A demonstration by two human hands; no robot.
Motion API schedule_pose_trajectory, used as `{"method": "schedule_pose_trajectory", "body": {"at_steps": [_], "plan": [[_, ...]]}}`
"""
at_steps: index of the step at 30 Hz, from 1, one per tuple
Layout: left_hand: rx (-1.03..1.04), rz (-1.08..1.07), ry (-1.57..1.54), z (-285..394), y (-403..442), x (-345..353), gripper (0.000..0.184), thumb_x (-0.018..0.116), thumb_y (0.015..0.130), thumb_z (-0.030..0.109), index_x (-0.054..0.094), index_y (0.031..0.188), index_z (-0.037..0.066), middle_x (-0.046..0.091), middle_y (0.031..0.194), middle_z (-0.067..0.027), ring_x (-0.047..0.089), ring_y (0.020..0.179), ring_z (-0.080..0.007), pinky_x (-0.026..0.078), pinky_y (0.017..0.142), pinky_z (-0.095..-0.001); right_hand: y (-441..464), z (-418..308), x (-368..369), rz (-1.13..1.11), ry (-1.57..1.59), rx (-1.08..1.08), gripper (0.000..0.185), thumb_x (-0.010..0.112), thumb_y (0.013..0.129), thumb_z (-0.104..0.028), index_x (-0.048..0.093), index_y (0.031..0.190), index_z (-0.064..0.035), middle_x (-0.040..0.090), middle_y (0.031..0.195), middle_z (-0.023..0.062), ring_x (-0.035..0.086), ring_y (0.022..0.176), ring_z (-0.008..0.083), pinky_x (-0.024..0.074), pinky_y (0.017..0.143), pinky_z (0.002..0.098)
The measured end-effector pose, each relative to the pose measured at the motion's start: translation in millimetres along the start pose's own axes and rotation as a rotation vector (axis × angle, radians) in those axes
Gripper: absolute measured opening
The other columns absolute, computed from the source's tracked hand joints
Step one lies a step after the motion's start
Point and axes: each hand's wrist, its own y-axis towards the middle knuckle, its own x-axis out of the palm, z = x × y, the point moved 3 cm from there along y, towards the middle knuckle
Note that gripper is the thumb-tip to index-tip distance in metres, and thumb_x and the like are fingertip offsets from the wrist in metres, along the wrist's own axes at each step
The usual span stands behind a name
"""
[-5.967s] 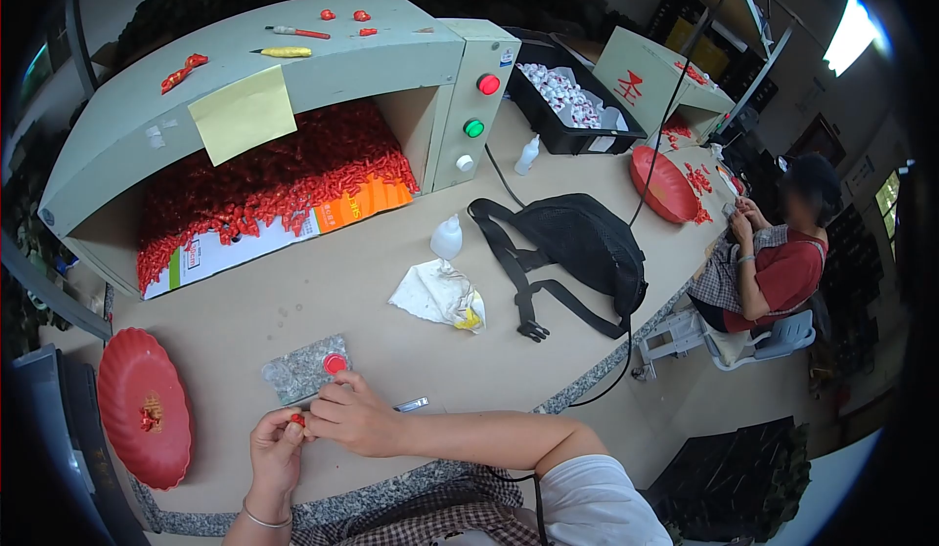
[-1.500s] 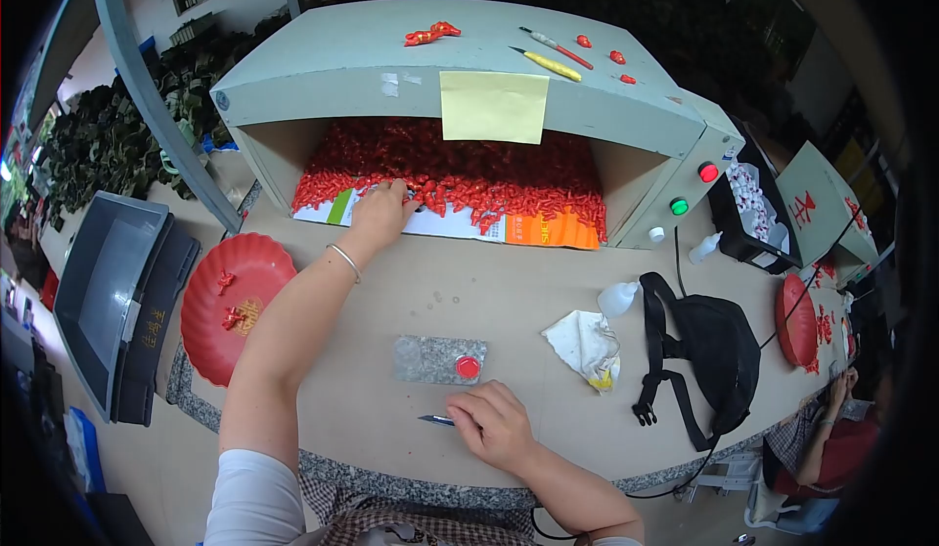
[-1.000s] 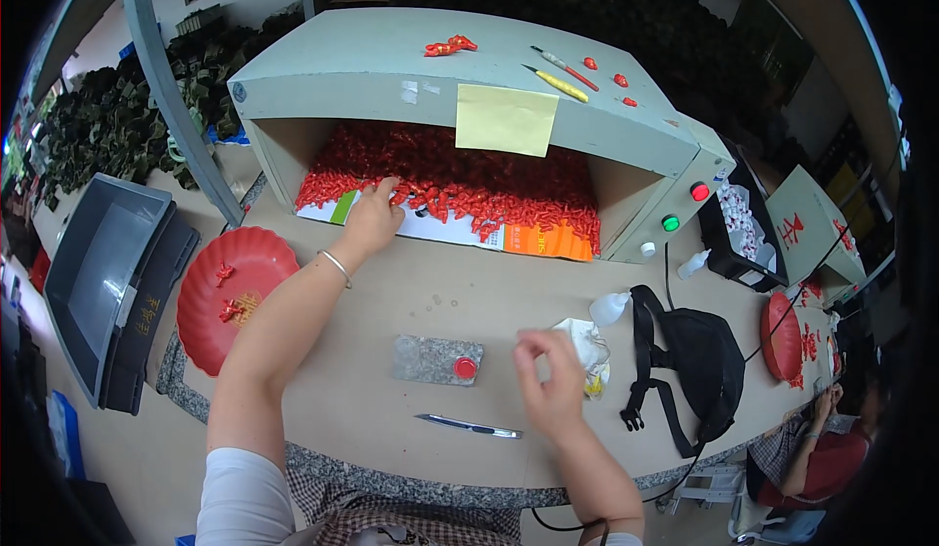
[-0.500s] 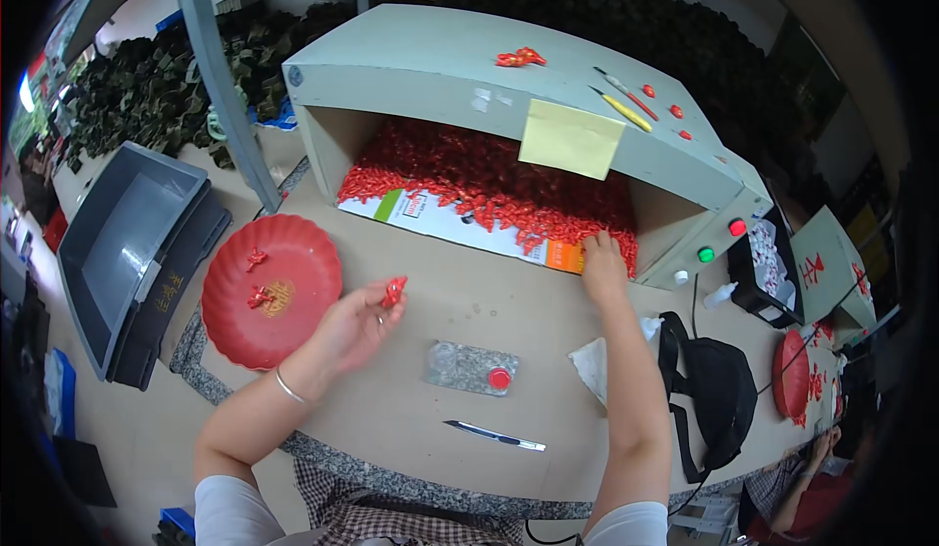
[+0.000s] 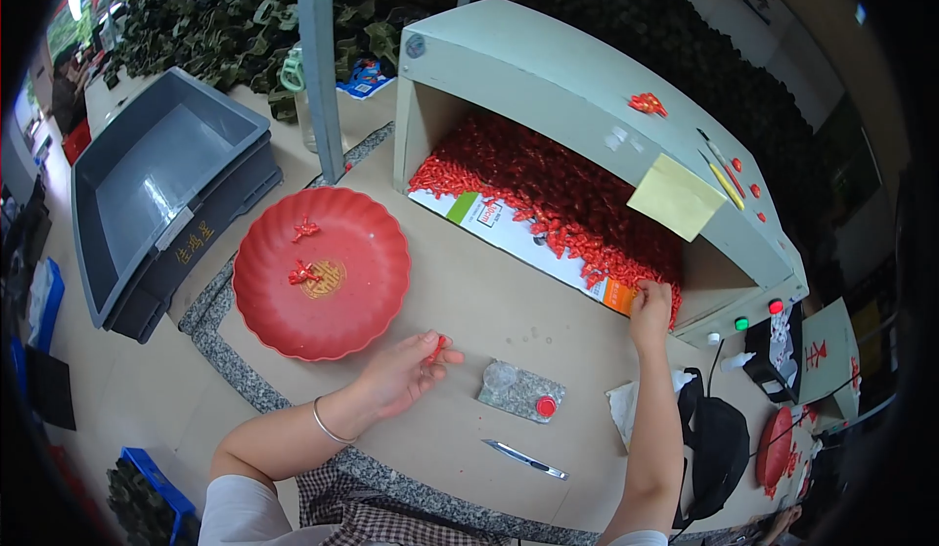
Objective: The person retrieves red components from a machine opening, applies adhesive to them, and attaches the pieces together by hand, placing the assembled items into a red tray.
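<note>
My left hand (image 5: 406, 375) is closed around a small glossy red piece (image 5: 437, 349), pinched between thumb and fingers, just right of the plate. On the red scalloped plate (image 5: 372, 316) lie two small red clusters (image 5: 305, 229). My right hand (image 5: 650, 316) reaches to the right end of a big heap of small red pieces (image 5: 558, 218) inside a pale green open-fronted box. Its fingers are curled together at the edge of the heap; their tips are hidden. Between my hands rests a grey stone slab (image 5: 528, 393) with a red cap (image 5: 545, 406) on it.
A craft knife (image 5: 525, 459) lies near the table's front edge. The green box (image 5: 528, 57) carries a yellow note, pens and red bits. Left stands a grey bin (image 5: 176, 204). On the right are a black bag (image 5: 719, 448), a white cloth (image 5: 623, 414) and another red plate (image 5: 775, 448).
The whole view has shifted, with the table turned. My left hand has come slightly nearer my body, and its red piece is now more covered by the fingers. My right hand stays at the heap.
</note>
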Motion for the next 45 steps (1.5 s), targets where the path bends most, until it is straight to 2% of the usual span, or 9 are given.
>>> {"method": "schedule_pose_trajectory", "body": {"at_steps": [3, 7, 13, 16, 21, 24, 28, 34, 45], "plan": [[0.018, -0.086, 0.012, -1.3, -1.1, -3.5, 0.017, 0.046, 0.094, 0.021, 0.056, 0.1, 0.008, 0.061, 0.1, -0.0079, 0.053, 0.069, -0.0072, 0.043, 0.059, -0.0179, 7.9, -15.0, 8.3, -0.091, 0.964, 0.556, 0.007, 0.05, 0.087, -0.005, 0.053, 0.093, -0.0042, 0.057, 0.081, 0.0035, 0.052, 0.068, 0.0094, 0.0443, 0.062, 0.0239], [0.022, -0.021, 0.016, -3.7, -1.8, -1.8, 0.015, 0.048, 0.093, 0.018, 0.054, 0.102, 0.009, 0.06, 0.102, -0.0078, 0.056, 0.075, -0.0087, 0.044, 0.062, -0.0188, 28.8, -72.5, 23.9, -0.316, 1.502, 0.637, 0.012, 0.05, 0.086, -0.002, 0.051, 0.098, -0.002, 0.057, 0.083, 0.0054, 0.053, 0.072, 0.011, 0.0458, 0.063, 0.025], [0.039, 0.011, 0.069, 5.0, -9.4, -1.5, 0.027, 0.048, 0.093, 0.02, 0.044, 0.114, 0.004, 0.055, 0.108, -0.0093, 0.056, 0.09, -0.0124, 0.046, 0.072, -0.0217, 63.7, -147.5, 58.1, -0.418, 1.05, 0.377, 0.014, 0.054, 0.085, -0.003, 0.056, 0.099, -0.0007, 0.059, 0.085, 0.0055, 0.056, 0.072, 0.0129, 0.0465, 0.063, 0.0248], [0.041, 0.016, 0.024, 2.3, -10.2, 0.1, 0.022, 0.049, 0.093, 0.018, 0.047, 0.111, 0.006, 0.056, 0.107, -0.009, 0.057, 0.091, -0.0141, 0.047, 0.074, -0.0228, 76.1, -176.6, 78.8, -0.326, 0.62, 0.048, 0.011, 0.054, 0.084, -0.003, 0.058, 0.095, -0.0014, 0.058, 0.085, 0.0018, 0.056, 0.07, 0.0072, 0.0464, 0.062, 0.0233], [0.018, 0.021, -0.005, 0.7, -9.8, -1.6, 0.013, 0.048, 0.093, 0.015, 0.052, 0.104, 0.01, 0.058, 0.101, -0.0077, 0.06, 0.088, -0.0146, 0.048, 0.071, -0.0235, 85.5, -218.9, 116.0, -0.167, 0.346, -0.308, 0.013, 0.058, 0.078, -0.003, 0.058, 0.091, -0.0014, 0.059, 0.09, 0.0139, 0.061, 0.075, 0.0273, 0.0488, 0.068, 0.0356], [0.011, 0.013, -0.008, 0.2, -9.7, -2.7, 0.014, 0.048, 0.092, 0.015, 0.052, 0.104, 0.009, 0.058, 0.101, -0.0073, 0.06, 0.087, -0.0143, 0.048, 0.071, -0.0233, 80.4, -232.9, 133.9, -0.137, 0.015, -0.491, 0.014, 0.054, 0.078, -0.005, 0.057, 0.092, -0.0005, 0.059, 0.086, 0.0147, 0.056, 0.086, 0.0302, 0.0467, 0.073, 0.0395], [-0.017, 0.008, -0.014, 0.1, -11.5, -0.4, 0.014, 0.049, 0.092, 0.015, 0.052, 0.104, 0.009, 0.059, 0.1, -0.0066, 0.06, 0.086, -0.0134, 0.049, 0.07, -0.0225, 82.8, -244.0, 124.6, -0.375, 0.309, -0.295, 0.016, 0.052, 0.077, -0.002, 0.059, 0.092, -0.0012, 0.057, 0.093, 0.0146, 0.053, 0.092, 0.0309, 0.0466, 0.076, 0.0423], [-0.032, -0.007, 0.0, -0.9, -13.0, 1.4, 0.015, 0.049, 0.092, 0.014, 0.052, 0.106, 0.009, 0.059, 0.1, -0.0065, 0.06, 0.085, -0.0131, 0.049, 0.07, -0.0222, 62.8, -260.3, 124.5, -0.297, 0.21, -0.623, 0.015, 0.056, 0.079, -0.004, 0.063, 0.091, -0.0065, 0.058, 0.095, 0.0086, 0.053, 0.091, 0.0277, 0.0463, 0.076, 0.0386], [0.03, 0.026, 0.011, 0.6, -9.3, 0.6, 0.015, 0.052, 0.09, 0.013, 0.053, 0.104, 0.007, 0.06, 0.094, -0.0073, 0.06, 0.08, -0.0137, 0.049, 0.067, -0.0225, 50.2, -224.7, 115.7, -0.319, 0.179, -0.579, 0.018, 0.048, 0.077, -0.001, 0.061, 0.089, -0.0028, 0.054, 0.092, 0.0143, 0.052, 0.094, 0.0299, 0.046, 0.075, 0.0393]]}}
